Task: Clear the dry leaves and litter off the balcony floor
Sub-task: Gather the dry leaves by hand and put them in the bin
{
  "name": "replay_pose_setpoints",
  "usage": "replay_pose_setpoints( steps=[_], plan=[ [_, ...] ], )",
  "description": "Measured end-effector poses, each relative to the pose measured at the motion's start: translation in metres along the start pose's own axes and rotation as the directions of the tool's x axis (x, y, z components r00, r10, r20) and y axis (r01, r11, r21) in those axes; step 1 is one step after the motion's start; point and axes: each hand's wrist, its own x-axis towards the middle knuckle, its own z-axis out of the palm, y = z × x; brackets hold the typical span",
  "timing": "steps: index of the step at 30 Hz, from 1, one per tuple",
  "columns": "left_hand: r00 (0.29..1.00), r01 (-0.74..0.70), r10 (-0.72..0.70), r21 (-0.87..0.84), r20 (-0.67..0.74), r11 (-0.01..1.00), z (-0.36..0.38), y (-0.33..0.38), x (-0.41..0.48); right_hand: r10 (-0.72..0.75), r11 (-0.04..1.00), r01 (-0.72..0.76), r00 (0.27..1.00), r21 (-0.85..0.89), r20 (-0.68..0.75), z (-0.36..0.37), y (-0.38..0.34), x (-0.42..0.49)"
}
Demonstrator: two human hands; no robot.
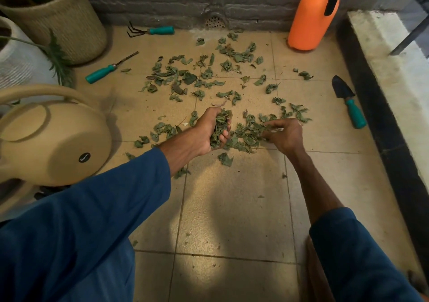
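Dry green leaves (185, 76) lie scattered over the tan tiled balcony floor (232, 209), mostly in its far half. My left hand (206, 132) grips a bunch of leaves (220, 125) just above the floor. To its right, my right hand (285, 134) reaches into a heap of leaves (248, 134), and its fingertips pinch a few of them. A single leaf (225, 159) lies just in front of both hands.
A tan watering can (53, 139) stands at the left, woven and white plant pots (69, 23) behind it. Teal-handled tools lie around: a hand rake (153, 31), a weeder (106, 69), a trowel (348, 102). An orange sprayer (313, 18) stands by the grey wall. A raised ledge (394, 92) runs along the right.
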Motion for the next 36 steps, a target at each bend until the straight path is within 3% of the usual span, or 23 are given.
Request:
replay_pose_setpoints(
  steps=[6, 12, 17, 21, 25, 30, 34, 36],
  plan=[
    [1.000, -0.005, 0.005, -0.009, -0.012, 1.000, -0.008, 0.003, -0.002, 0.067, 0.987, -0.049, 0.991, -0.152, 0.112, 0.028, -0.001, 0.005],
    [1.000, 0.000, 0.000, -0.017, -0.010, 1.000, -0.011, 0.004, -0.004, 0.118, 0.980, -0.105, 0.991, -0.170, 0.070, 0.036, 0.007, -0.002],
    [1.000, -0.018, 0.018, 0.020, -0.006, 1.000, -0.010, 0.003, -0.004, 0.092, 0.995, -0.091, 0.995, 0.033, -0.025, 0.009, 0.002, -0.010],
    [1.000, -0.025, 0.025, 0.030, -0.009, 0.999, -0.008, 0.001, -0.003, 0.114, 0.942, -0.116, 0.993, 0.316, 0.025, -0.010, -0.011, -0.018],
    [0.999, -0.033, 0.033, 0.050, -0.011, 0.998, -0.005, -0.001, -0.003, 0.101, 0.879, -0.128, 0.991, 0.459, 0.082, -0.018, -0.018, -0.021],
    [0.999, -0.032, 0.033, 0.064, -0.017, 0.997, -0.005, -0.001, -0.003, 0.038, 0.823, -0.128, 0.984, 0.553, 0.173, -0.020, -0.024, -0.026],
    [0.999, -0.046, 0.047, 0.081, -0.021, 0.996, -0.007, 0.000, -0.005, 0.056, 0.924, -0.100, 0.990, 0.370, 0.129, -0.014, -0.022, -0.030],
    [0.999, -0.046, 0.048, 0.085, -0.024, 0.995, -0.007, 0.000, -0.005, 0.079, 0.904, -0.121, 0.990, 0.411, 0.119, -0.013, -0.021, -0.031]
  ],
)
